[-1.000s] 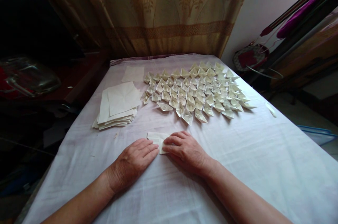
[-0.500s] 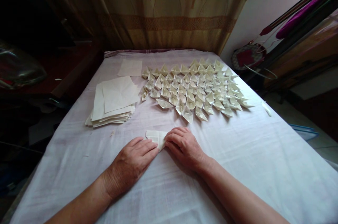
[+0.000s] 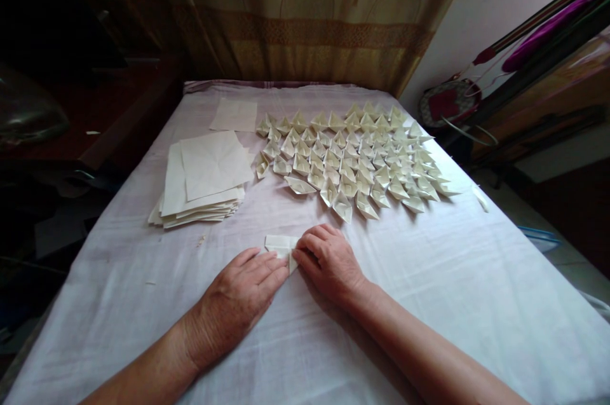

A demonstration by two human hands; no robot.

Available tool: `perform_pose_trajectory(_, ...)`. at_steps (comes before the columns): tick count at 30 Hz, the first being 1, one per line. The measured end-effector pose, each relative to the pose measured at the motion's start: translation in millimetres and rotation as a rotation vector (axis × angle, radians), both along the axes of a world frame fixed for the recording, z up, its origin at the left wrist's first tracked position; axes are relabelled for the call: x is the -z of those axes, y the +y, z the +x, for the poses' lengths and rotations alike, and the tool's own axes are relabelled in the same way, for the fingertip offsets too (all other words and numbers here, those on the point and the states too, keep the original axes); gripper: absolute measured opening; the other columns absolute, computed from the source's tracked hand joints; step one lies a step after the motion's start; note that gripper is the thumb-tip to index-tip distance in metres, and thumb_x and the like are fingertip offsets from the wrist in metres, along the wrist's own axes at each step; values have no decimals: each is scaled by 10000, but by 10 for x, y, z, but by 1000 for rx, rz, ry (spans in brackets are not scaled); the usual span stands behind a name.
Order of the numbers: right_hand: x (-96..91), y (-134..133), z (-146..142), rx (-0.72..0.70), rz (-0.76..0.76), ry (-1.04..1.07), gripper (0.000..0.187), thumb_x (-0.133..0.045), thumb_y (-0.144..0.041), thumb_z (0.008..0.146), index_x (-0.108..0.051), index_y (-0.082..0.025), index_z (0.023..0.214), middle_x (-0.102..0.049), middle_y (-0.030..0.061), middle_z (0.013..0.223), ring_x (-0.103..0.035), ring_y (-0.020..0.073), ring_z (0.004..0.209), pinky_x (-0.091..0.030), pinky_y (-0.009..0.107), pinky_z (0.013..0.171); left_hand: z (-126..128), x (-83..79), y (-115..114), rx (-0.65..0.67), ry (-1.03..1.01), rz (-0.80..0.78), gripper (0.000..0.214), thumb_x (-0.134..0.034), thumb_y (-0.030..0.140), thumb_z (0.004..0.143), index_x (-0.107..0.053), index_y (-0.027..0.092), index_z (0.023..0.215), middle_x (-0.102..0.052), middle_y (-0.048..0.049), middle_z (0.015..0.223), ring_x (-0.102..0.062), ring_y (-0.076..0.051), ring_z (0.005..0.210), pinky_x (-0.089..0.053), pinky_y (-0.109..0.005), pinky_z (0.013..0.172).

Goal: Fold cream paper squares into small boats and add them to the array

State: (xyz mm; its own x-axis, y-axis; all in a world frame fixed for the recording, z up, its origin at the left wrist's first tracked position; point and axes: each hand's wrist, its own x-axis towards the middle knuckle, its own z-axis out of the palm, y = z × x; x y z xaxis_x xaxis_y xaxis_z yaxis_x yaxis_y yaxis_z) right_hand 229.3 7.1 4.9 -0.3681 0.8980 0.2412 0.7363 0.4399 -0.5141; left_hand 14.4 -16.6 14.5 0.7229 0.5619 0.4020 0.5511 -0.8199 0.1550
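A small piece of folded white paper [image 3: 280, 242] lies on the cloth in front of me, creased into layers. The fingers of my left hand [image 3: 248, 287] lie flat over its lower left part, pressing it down. At its right end, my right hand [image 3: 330, 262] has curled fingers and pinches the fold; the thumb and fingertips hide that end. Just beyond my hands stand several rows of folded paper boats [image 3: 350, 157], set close together. To their left is a stack of square paper sheets [image 3: 210, 166], loosely piled with uneven edges.
A single paper sheet [image 3: 234, 115] lies behind the stack. The white tablecloth [image 3: 457, 303] covers the table. A patterned curtain [image 3: 305, 23] hangs at the back. Dark red furniture [image 3: 124, 112] stands on the left, and a bag [image 3: 448, 103] is beyond the right edge.
My right hand has shifted slightly left along the folded paper, nearer to my left fingers, covering more of the right end. The camera view has moved a little.
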Motion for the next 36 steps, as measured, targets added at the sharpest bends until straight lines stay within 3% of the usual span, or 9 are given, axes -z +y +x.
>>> perform_pose_trajectory(10, 66, -33, -44, 56, 56, 44, 113, -647, -177, 863, -619, -202, 756, -661, 28, 808, -559, 189, 788, -406, 325, 751, -2, 82, -8, -5, 32, -3, 334, -395, 126, 996, -646, 177, 1211, -700, -68, 1197, -622, -195, 1133, -433, -402, 1051)
perform_pose_trajectory(36, 72, -51, -88, 110, 73, 84, 138, -622, -146, 846, -567, -205, 734, -668, 38, 871, -576, 198, 827, -395, 341, 763, 40, 44, -9, -22, 17, -11, 357, -357, 152, 1019, -643, 159, 1232, -705, -51, 1217, -609, -203, 1114, -460, -382, 970)
